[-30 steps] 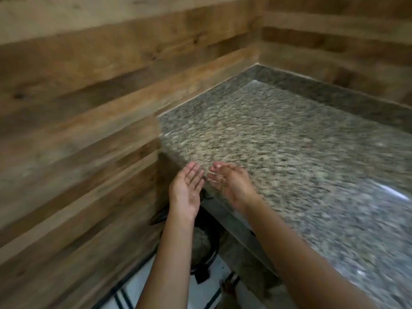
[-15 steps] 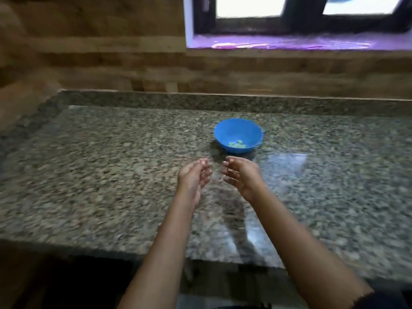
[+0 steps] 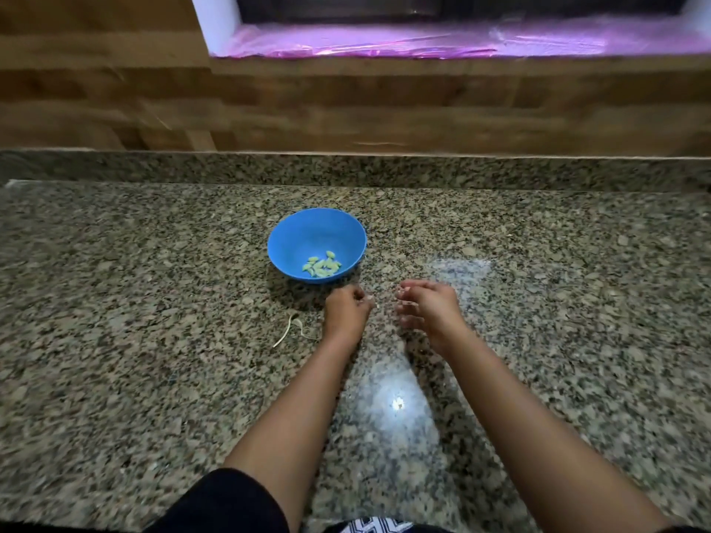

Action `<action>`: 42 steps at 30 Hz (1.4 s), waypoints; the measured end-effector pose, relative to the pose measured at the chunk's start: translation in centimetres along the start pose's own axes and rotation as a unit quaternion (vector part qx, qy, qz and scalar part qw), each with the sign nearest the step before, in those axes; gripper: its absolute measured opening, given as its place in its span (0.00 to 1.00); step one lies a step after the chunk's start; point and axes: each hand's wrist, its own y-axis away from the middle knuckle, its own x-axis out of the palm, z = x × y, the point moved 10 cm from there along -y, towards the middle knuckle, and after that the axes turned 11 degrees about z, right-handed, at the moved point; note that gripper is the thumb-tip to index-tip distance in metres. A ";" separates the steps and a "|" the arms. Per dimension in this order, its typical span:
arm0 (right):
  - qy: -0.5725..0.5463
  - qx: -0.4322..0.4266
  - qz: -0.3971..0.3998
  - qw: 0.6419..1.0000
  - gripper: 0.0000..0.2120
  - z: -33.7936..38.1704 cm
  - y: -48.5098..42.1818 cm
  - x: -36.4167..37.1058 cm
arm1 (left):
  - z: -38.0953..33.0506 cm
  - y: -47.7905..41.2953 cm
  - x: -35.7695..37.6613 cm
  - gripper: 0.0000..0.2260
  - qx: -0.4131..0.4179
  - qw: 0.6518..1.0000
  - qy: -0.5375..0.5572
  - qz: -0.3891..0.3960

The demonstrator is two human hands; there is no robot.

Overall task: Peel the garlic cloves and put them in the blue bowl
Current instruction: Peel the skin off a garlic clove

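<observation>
- Several peeled garlic cloves [image 3: 322,265] lie heaped toward five o'clock on the floor of the blue bowl [image 3: 304,232]. The bowl stands upright on the granite counter [image 3: 154,340]. Judging by the heap, much of the task is done.
- No unpeeled clove shows anywhere on the counter.
- The left hand [image 3: 346,311] hangs just short of the bowl, which sits at its eleven o'clock. Its fingers are curled in toward the thumb, as for working a clove or its skin. Blur hides whether anything is pinched there, so I cannot tell.
- The right hand [image 3: 427,307] is at three o'clock of the left, apart from it, with its fingers bent loosely toward it. Whether it holds anything I cannot tell either.
- The hands probably sit this close to the bowl so that a clove drops in with a short reach.
- A tiny pale speck shows between the two hands. It is too small to name.
- A pale strip of skin [image 3: 292,328] lies on the counter at eight o'clock of the left hand, clear of the bowl.
- A wooden wall [image 3: 346,109] and a pink-lit window ledge [image 3: 384,42] lie at twelve o'clock, well beyond the bowl.
- Nothing stands between the hands and the bowl.
</observation>
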 end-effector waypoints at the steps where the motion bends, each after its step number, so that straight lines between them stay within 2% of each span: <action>1: 0.007 -0.002 0.005 1.000 0.09 0.2 -0.3 -0.2 | -0.1 -0.4 0.2 0.10 0.000 1.000 -0.013 -0.002; 6: 0.004 0.006 0.021 1.000 0.09 0.1 -1.8 0.5 | -0.7 0.7 -0.3 0.07 0.026 0.999 -0.025 -0.038; 10: 0.000 0.005 0.037 0.999 0.09 0.2 -2.0 2.1 | -3.3 3.5 -4.4 0.05 0.105 0.984 0.029 -0.139; 12: -0.006 0.003 0.042 0.999 0.09 0.4 -1.7 3.0 | -3.9 3.7 -7.1 0.06 0.115 0.974 0.050 -0.188; 17: 0.001 -0.011 0.057 0.998 0.08 1.1 -1.0 4.8 | -3.7 2.7 -11.0 0.12 0.098 0.974 0.069 -0.192; 21: 0.018 -0.041 0.064 0.997 0.03 1.4 -0.5 6.0 | -0.4 5.4 -12.8 0.08 0.097 0.966 0.076 -0.225; 23: 0.044 -0.044 0.074 0.995 0.05 1.0 -0.2 6.7 | 2.8 6.0 -12.5 0.07 0.061 0.974 0.065 -0.208; 27: 0.107 -0.050 0.068 0.991 0.10 -0.3 0.0 7.4 | 6.7 4.5 -9.2 0.12 0.013 0.997 -0.041 -0.071; 30: 0.150 -0.048 0.069 0.985 0.13 -1.0 -0.1 8.4 | 6.8 3.5 -8.0 0.13 0.017 0.984 -0.174 -0.021; 32: 0.187 -0.031 0.086 0.978 0.09 -1.6 -0.1 9.4 | 6.5 3.1 -7.8 0.12 0.025 0.969 -0.245 -0.013; 34: 0.211 -0.013 0.103 0.972 0.06 -2.0 0.1 10.4 | 6.5 2.8 -7.8 0.11 0.034 0.963 -0.268 -0.009; 36: 0.218 -0.009 0.125 0.968 0.08 -2.1 0.6 11.3 | 6.3 3.0 -7.8 0.10 0.057 0.968 -0.243 -0.011; 40: 0.282 -0.032 0.164 0.945 0.11 -1.8 1.4 12.7 | 4.8 4.3 -7.7 0.08 0.122 0.989 -0.081 -0.002; 42: 0.271 -0.044 0.163 0.948 0.10 -1.5 1.8 12.6 | 4.4 4.8 -7.7 0.05 0.129 0.992 0.002 -0.004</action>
